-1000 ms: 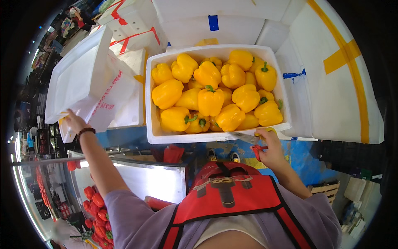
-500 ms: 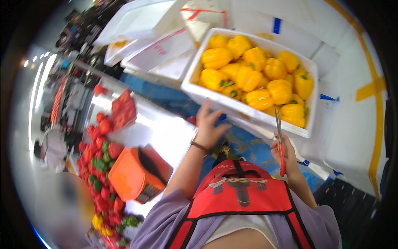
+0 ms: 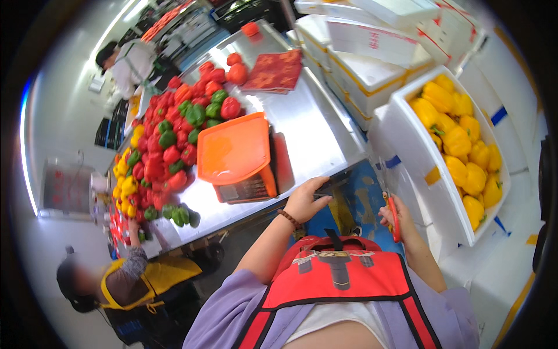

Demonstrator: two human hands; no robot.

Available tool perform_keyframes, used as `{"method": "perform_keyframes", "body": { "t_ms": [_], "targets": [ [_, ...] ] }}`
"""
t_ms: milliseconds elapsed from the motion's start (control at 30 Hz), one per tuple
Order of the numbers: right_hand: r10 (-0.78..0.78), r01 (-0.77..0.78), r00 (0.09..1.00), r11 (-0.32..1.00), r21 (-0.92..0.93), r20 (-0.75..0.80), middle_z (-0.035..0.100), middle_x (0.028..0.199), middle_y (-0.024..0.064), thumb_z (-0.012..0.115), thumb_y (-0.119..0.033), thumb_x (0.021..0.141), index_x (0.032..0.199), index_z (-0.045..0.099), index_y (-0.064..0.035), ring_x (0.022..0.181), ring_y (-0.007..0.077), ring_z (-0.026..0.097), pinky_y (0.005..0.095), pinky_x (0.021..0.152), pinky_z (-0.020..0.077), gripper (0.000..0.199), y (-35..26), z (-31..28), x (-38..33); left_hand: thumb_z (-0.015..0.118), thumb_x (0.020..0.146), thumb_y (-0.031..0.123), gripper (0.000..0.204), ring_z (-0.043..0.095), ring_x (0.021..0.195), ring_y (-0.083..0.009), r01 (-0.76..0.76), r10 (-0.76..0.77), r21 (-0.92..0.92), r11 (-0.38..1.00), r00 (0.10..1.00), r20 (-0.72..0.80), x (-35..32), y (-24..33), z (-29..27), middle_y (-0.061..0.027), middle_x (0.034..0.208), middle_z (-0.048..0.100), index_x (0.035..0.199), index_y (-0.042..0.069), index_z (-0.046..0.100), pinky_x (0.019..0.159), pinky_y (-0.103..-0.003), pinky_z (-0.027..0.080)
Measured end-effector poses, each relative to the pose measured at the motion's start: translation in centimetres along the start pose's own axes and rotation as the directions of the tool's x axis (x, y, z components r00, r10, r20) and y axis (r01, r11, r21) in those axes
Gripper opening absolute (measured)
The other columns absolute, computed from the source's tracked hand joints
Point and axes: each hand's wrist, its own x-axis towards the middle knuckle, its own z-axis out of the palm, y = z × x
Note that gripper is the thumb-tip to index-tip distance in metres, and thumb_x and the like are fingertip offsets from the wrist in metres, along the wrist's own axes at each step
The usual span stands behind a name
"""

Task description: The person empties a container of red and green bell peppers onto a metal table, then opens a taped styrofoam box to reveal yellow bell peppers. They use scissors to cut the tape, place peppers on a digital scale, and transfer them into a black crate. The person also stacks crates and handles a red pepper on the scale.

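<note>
My left hand (image 3: 306,199) rests with spread fingers on the near edge of a steel table (image 3: 317,131); a beaded band circles its wrist. My right hand (image 3: 394,216) is closed around a red-handled cutter (image 3: 394,216), its blade pointing up, just left of a white foam box (image 3: 410,152) filled with yellow bell peppers (image 3: 462,152). An orange scale (image 3: 235,158) stands on the table just beyond my left hand. I wear a red apron over a purple shirt.
Red, green and yellow peppers (image 3: 168,145) are heaped along the table's far side. Closed white foam boxes (image 3: 372,58) are stacked at the upper right. One person (image 3: 125,64) stands at the far end; another in a yellow apron (image 3: 116,279) bends at lower left.
My view has swung left from the box of yellow peppers to the steel table. My left hand has dropped onto the table edge. My right hand has kept hold of the cutter.
</note>
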Motion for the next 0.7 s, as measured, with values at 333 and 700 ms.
{"method": "perform_keyframes", "body": {
  "t_ms": [333,700],
  "targets": [
    [-0.408,0.297,0.908,0.785,-0.544,-0.093,0.064,0.074,0.0119,0.068,-0.034,0.082,0.107,0.060,0.0016,0.068,0.0159,0.062,0.0282,0.063,0.0488,0.044,1.4,15.5,12.2,0.069,0.079,0.013,0.036,0.064,0.093,-0.0236,0.215,-0.281,-0.187,0.959,0.820,-0.499,-18.9,-20.0,-13.1,-0.0141,0.103,0.065,0.112,0.001,0.061,0.080,-0.033,0.050],
    [-0.463,0.121,0.879,0.451,-0.884,-0.116,0.062,0.111,0.0220,0.070,-0.033,0.071,0.130,0.046,-0.0050,0.103,0.0363,0.060,0.0423,0.087,0.0474,0.069,-7.2,23.9,31.5,0.067,0.081,0.008,0.031,0.063,0.089,-0.0170,0.358,-0.597,-0.481,0.800,0.556,-0.578,-33.0,-32.8,-20.6,-0.0117,0.102,0.066,0.110,-0.002,0.061,0.079,-0.030,0.050]
  ]
}}
